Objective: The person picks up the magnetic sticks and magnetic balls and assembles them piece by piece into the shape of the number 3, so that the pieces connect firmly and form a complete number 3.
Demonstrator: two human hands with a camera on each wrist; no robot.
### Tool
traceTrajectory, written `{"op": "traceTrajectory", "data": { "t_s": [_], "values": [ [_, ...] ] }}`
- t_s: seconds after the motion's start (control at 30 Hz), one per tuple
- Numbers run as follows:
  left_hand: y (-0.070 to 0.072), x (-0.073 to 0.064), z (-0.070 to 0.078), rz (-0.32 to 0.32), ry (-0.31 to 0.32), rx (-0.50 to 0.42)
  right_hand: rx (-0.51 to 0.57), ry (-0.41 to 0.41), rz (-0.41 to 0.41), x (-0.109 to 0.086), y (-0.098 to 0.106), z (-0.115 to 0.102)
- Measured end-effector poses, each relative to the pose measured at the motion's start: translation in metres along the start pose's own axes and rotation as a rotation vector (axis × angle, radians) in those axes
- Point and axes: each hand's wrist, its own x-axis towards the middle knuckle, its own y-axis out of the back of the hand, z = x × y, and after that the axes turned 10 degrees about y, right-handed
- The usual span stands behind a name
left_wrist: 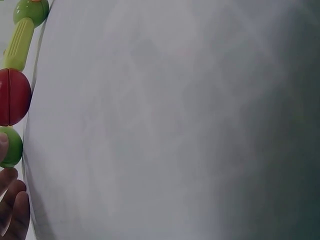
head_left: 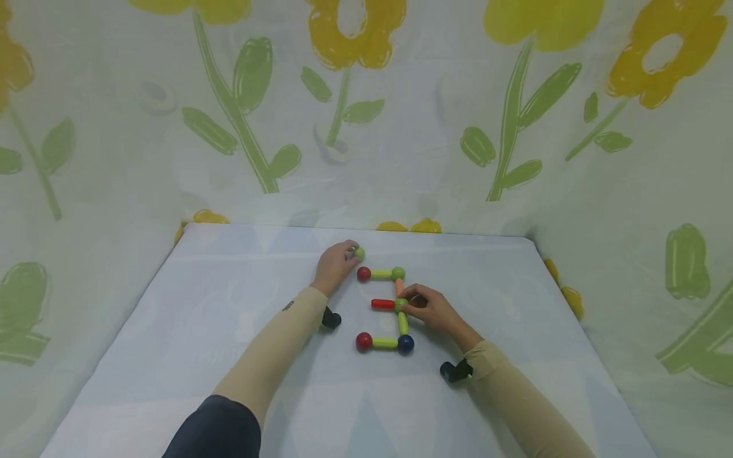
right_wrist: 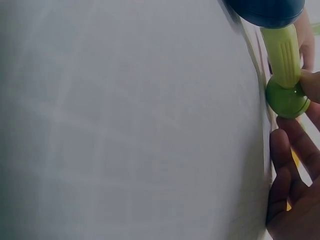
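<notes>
On the table lies a figure of balls and short rods, shaped like a backwards E. My left hand [head_left: 335,264] pinches a loose green ball [head_left: 359,253] just behind the upper red ball [head_left: 363,274]. With thumb and fingers my right hand [head_left: 432,308] grips the middle green ball [head_left: 401,305]. From that ball a red rod [head_left: 382,304] points left, an orange rod [head_left: 399,287] leads to the far green ball [head_left: 398,273], and a yellow-green rod [head_left: 403,323] runs to the dark blue ball [head_left: 405,344]. The right wrist view shows the thumb on the green ball [right_wrist: 287,97].
The lower red ball [head_left: 364,341] joins the blue one by another yellow-green rod [head_left: 385,343]. The white table [head_left: 229,356] ends at a back edge against a flowered cloth [head_left: 401,127]. Black wrist devices [head_left: 456,371] sit close to the tabletop.
</notes>
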Motion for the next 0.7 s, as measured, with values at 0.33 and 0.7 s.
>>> {"op": "traceTrajectory", "data": {
  "t_s": [0.33,0.7],
  "values": [
    [0.0027,-0.0041,-0.0035,0.029,0.015,-0.021,-0.003,0.001,-0.016,0.0003,0.0000,-0.0029],
    [0.0045,-0.0052,-0.0020,0.027,0.061,-0.010,-0.008,-0.001,-0.012,-0.0002,0.0027,-0.0031]
  ]
}}
